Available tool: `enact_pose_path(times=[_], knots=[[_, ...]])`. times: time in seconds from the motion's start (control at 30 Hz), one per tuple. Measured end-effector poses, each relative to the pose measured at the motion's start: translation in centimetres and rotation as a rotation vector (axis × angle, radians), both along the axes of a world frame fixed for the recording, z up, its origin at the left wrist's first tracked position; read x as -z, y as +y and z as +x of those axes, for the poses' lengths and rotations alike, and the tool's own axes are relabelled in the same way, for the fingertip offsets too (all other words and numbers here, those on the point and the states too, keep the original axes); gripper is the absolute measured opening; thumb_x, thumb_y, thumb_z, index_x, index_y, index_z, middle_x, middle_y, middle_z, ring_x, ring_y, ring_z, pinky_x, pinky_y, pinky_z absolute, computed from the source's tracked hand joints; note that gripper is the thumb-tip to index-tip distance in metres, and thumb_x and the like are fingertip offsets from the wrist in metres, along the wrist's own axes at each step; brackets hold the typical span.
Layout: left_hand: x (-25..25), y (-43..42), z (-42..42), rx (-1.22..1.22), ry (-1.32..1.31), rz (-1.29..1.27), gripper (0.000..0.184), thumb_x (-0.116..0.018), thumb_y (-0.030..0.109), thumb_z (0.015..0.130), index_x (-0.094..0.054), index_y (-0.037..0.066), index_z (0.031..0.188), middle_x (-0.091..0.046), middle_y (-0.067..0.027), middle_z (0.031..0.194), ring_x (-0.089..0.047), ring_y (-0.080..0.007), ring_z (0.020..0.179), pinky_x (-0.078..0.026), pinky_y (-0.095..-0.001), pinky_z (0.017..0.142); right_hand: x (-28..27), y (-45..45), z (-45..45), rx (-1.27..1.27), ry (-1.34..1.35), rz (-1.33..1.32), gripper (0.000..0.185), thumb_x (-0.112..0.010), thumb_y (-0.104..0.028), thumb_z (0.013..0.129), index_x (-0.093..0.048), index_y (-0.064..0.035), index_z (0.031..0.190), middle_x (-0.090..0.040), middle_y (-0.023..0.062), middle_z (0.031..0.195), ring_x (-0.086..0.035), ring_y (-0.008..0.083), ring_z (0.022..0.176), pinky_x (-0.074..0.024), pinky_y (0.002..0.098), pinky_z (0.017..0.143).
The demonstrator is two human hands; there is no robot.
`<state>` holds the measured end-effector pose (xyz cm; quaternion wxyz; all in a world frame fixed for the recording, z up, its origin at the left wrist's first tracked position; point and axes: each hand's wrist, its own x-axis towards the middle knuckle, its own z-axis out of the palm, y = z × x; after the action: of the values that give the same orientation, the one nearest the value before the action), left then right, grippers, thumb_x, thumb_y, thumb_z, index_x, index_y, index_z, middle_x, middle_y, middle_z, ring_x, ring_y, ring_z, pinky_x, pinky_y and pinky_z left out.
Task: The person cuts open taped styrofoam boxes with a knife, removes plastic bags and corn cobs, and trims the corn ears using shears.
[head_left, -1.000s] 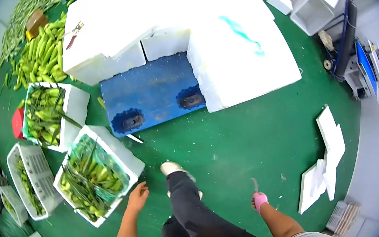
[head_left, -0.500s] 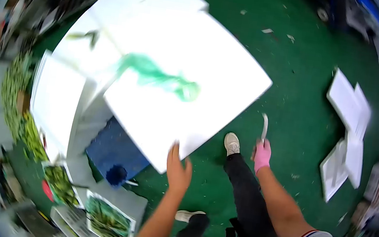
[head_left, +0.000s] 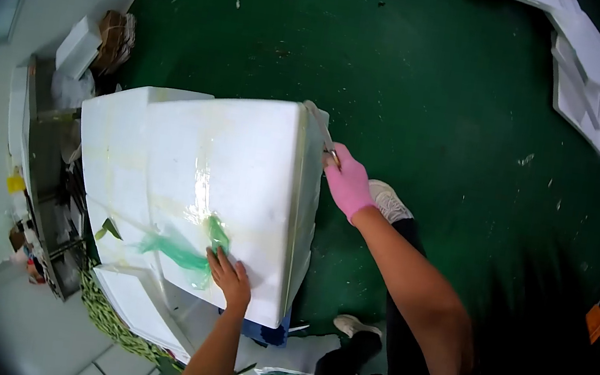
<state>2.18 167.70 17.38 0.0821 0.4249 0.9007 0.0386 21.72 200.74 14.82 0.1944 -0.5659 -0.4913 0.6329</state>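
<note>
My left hand (head_left: 229,279) lies with its fingers apart on top of a large white foam box (head_left: 243,156), at the edge of a crumpled green plastic bag (head_left: 184,251). My right hand (head_left: 349,182), in a pink glove, is closed round the handle of a curved knife (head_left: 320,123). The blade reaches to the box's far right corner, beside its side face. Whether it touches the foam I cannot tell. A green leaf (head_left: 108,229) rests on the white foam left of the bag.
White foam pieces (head_left: 591,52) lie on the green floor at the upper right. A metal shelf (head_left: 48,175) stands at the left. Long green vegetables (head_left: 114,317) are heaped at the lower left. An orange object (head_left: 596,323) is at the right edge.
The view has turned and come closer to the foam boxes. My left hand has come onto the box top by the green bag. My right hand has brought the knife to the box's corner.
</note>
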Motion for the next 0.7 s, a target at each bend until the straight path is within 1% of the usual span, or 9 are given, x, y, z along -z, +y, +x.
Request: enact_pose_path(times=[0.1,0.13,0.2,0.23,0.47,0.5,0.53,0.6,0.7], knots=[[-1.2,0.4,1.6,-0.099,0.065,0.033,0.06,-0.053,0.026,0.095,-0.034,-0.001,0.145,-0.031,-0.0286,0.147,-0.032,-0.046,0.132,-0.026,-0.0538,0.109,0.0,-0.8,-0.3,-0.009,-0.007,0.05,0.031,-0.048,-0.031,0.095,-0.057,-0.0059,0.109,-0.062,0.0218,0.089,-0.061,0.0377,0.08,-0.0486,0.0429,0.073],[-0.6,0.4,0.7,-0.019,0.206,0.269,0.053,-0.056,0.019,0.094,-0.037,0.0,0.14,-0.053,-0.0259,0.121,-0.052,-0.043,0.107,-0.042,-0.0504,0.093,-0.2,-1.1,-0.2,-0.007,0.004,0.067,0.032,-0.047,-0.032,0.095,-0.057,-0.0049,0.108,-0.062,0.0226,0.09,-0.061,0.0387,0.081,-0.0485,0.0438,0.074],[-3.5,1.8,0.6,-0.44,-0.302,0.319,0.033,-0.052,0.017,0.096,-0.05,-0.002,0.124,-0.061,-0.0202,0.088,-0.059,-0.0386,0.078,-0.047,-0.0491,0.072,-1.3,-1.8,0.3,0.033,0.108,-0.107,0.033,-0.048,-0.034,0.095,-0.056,-0.004,0.107,-0.062,0.0241,0.092,-0.061,0.0413,0.084,-0.0484,0.0442,0.076],[-3.1,-0.5,-0.3,-0.228,-0.167,0.209,0.023,-0.049,0.019,0.098,-0.057,-0.002,0.103,-0.061,-0.0189,0.073,-0.059,-0.0382,0.063,-0.044,-0.0515,0.061,-1.8,-2.8,0.8,0.049,0.161,-0.214,0.034,-0.048,-0.035,0.095,-0.056,-0.0036,0.107,-0.062,0.0248,0.093,-0.06,0.0426,0.086,-0.0483,0.0444,0.077],[-12.7,-37.2,13.7,-0.255,-0.527,-0.844,0.034,-0.055,0.036,0.094,-0.059,0.002,0.096,-0.065,-0.0258,0.085,-0.062,-0.0475,0.08,-0.049,-0.0529,0.073,1.1,-9.0,1.2,-0.072,-0.051,-0.034,0.037,-0.042,-0.033,0.095,-0.051,-0.0026,0.115,-0.063,0.0291,0.103,-0.06,0.046,0.097,-0.0463,0.05,0.087],[-14.4,-41.8,15.9,-0.261,-0.609,-1.093,0.041,-0.057,0.036,0.092,-0.057,0.001,0.114,-0.066,-0.0283,0.094,-0.063,-0.0482,0.087,-0.05,-0.0518,0.076,1.3,-8.9,1.3,-0.076,-0.033,-0.011,0.037,-0.042,-0.032,0.095,-0.05,-0.0024,0.116,-0.063,0.0291,0.102,-0.06,0.0457,0.097,-0.0465,0.05,0.086],[-15.2,-47.6,18.2,-0.391,-0.782,-1.072,0.051,-0.055,0.024,0.097,-0.042,0.013,0.145,-0.059,-0.0218,0.127,-0.061,-0.0225,0.112,-0.047,-0.0486,0.104,1.6,-9.1,1.5,-0.081,-0.013,0.001,0.037,-0.042,-0.031,0.095,-0.05,-0.0023,0.117,-0.063,0.029,0.101,-0.059,0.0455,0.097,-0.0467,0.0501,0.086],[-15.6,-55.1,23.4,-0.747,-0.574,-0.732,0.039,-0.055,0.02,0.095,-0.055,0.0,0.129,-0.065,-0.0216,0.111,-0.064,-0.031,0.101,-0.053,-0.0484,0.088,2.0,-8.4,2.3,-0.131,0.017,-0.05,0.036,-0.042,-0.03,0.095,-0.05,-0.0023,0.116,-0.064,0.0286,0.1,-0.06,0.0459,0.095,-0.047,0.0506,0.084],[-13.2,-56.0,26.0,-0.261,-0.41,-0.735,0.043,-0.061,0.02,0.091,-0.054,-0.008,0.123,-0.064,-0.0208,0.112,-0.063,-0.0331,0.099,-0.052,-0.0474,0.082,2.2,-7.8,2.6,-0.11,0.085,-0.094,0.034,-0.043,-0.03,0.095,-0.051,-0.0015,0.112,-0.064,0.0283,0.097,-0.06,0.0467,0.092,-0.0475,0.0514,0.082]])
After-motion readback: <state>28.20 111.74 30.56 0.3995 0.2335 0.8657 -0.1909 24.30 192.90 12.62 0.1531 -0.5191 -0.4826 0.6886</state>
